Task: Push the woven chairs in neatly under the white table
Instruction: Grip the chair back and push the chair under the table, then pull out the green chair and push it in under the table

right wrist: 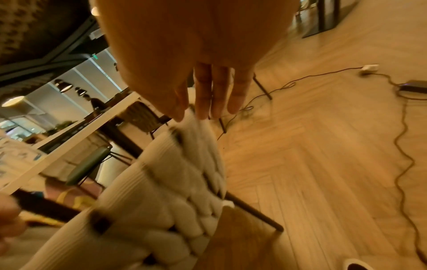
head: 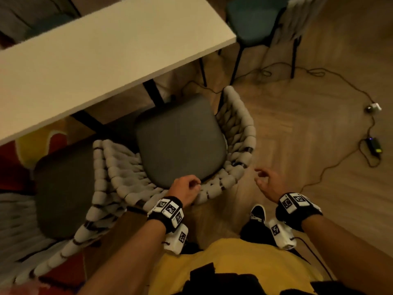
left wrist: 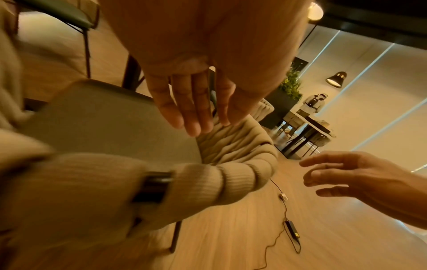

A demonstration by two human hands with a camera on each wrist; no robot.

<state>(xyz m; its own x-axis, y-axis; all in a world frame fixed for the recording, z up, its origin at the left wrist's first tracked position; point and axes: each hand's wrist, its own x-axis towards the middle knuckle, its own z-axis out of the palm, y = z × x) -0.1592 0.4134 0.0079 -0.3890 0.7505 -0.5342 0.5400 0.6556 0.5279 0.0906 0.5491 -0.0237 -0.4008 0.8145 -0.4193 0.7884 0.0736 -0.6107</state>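
Left hand [head: 187, 189] low, fingers relaxed; right hand [head: 271, 183] raised, fingers loosely spread.

A pale wooden floor [head: 297, 133] laid in a herringbone pattern fills the right side of the head view. A thin dark cable [head: 331, 169] snakes loosely across it, joined to a black power adapter [head: 373, 145] (a small light glows at one end) and, farther off, a small white plug [head: 374, 107]. A brightly coloured rug [head: 32, 143] in red and yellow lies at the left. In the left wrist view, a dark pendant lamp [left wrist: 336, 78] hangs near a pale wall, with a green potted plant [left wrist: 291, 87] in a dark planter below and left of it, and a distant dark table [left wrist: 312, 126] beside that.
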